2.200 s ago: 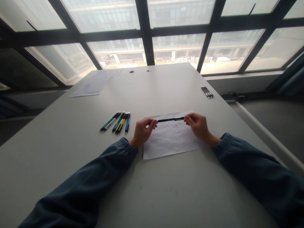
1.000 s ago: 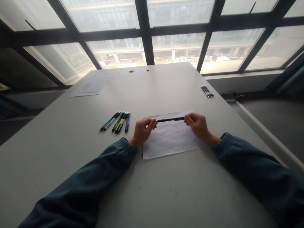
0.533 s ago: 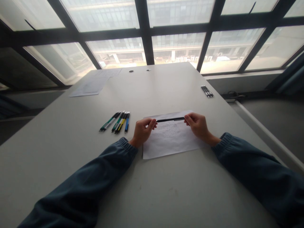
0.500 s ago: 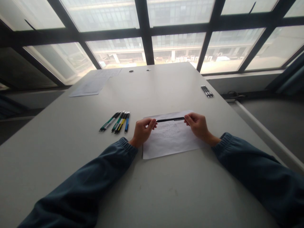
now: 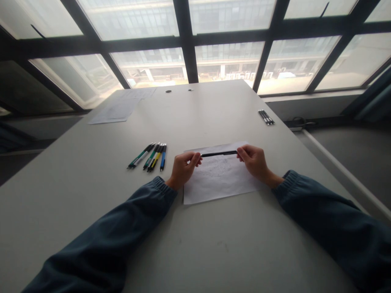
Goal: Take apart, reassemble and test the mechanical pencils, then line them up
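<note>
Black pen (image 5: 218, 154) held crosswise over paper (image 5: 220, 187); left end pinched by curled left hand (image 5: 183, 166), right end by curled right hand (image 5: 254, 162).

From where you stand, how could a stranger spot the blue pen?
On the white table, find the left hand, pinching one end of a black pen. Left of that hand lie more pens. The blue pen is rightmost there, nearest the hand, and the only blue one.

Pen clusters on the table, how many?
2: coloured pens left of the left hand; black pens near the right edge of the table. Held pen excluded; overlap may hide some pens.
</note>
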Demonstrator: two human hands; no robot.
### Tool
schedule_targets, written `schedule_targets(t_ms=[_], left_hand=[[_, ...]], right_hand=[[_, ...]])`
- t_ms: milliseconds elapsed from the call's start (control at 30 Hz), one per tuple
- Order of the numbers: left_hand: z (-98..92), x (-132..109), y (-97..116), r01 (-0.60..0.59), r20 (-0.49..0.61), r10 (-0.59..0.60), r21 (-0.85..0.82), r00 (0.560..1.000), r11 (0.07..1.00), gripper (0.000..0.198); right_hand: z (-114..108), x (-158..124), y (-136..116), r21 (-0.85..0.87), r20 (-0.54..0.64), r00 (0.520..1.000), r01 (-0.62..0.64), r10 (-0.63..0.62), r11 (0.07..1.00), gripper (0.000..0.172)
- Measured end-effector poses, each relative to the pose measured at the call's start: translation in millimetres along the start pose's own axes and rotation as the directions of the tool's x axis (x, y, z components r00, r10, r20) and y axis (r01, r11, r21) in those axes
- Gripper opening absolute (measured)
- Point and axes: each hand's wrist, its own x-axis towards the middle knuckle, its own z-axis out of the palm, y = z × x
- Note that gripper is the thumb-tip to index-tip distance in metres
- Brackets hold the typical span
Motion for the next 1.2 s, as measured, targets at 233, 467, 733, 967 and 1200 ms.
schedule_targets(t_ms=[233, 467, 733, 967, 1200], left_hand=[[-0.5, -0.3, 2.4, 0.001, -0.001, -0.001, 0.004, 1.000, 1.000, 0.044], [-0.1, -0.3, 0.8, 0.001, -0.002, -0.001, 0.005, 1.000, 1.000, 0.045], [-0.3, -0.3, 0.5, -0.001, 0.000, 0.001, 0.016, 1.000, 1.000, 0.048], [0.5, 0.3, -2.0, -0.002, -0.004, 0.002, 0.018, 1.000, 1.000, 0.049], [0.4, -0.1, 0.6, 0.000, -0.007, 0.000, 0.020, 1.000, 1.000, 0.049]], right_hand=[[0.1, -0.4, -2.3, -0.020, 0.001, 1.000, 0.008, -0.008, 1.000, 0.041], [0.8, 0.3, -3.5, -0.021, 0.000, 1.000, 0.006, -0.006, 1.000, 0.041], [0.3, -0.2, -2.5, -0.020, 0.003, 1.000, 0.000, 0.000, 1.000, 0.041], [0.0, 0.3, -3.5, -0.025, 0.003, 1.000, -0.006, 0.006, 1.000, 0.043], [0.7, 0.1, -3.8, -0.019, 0.004, 1.000, -0.007, 0.007, 1.000, 0.043]])
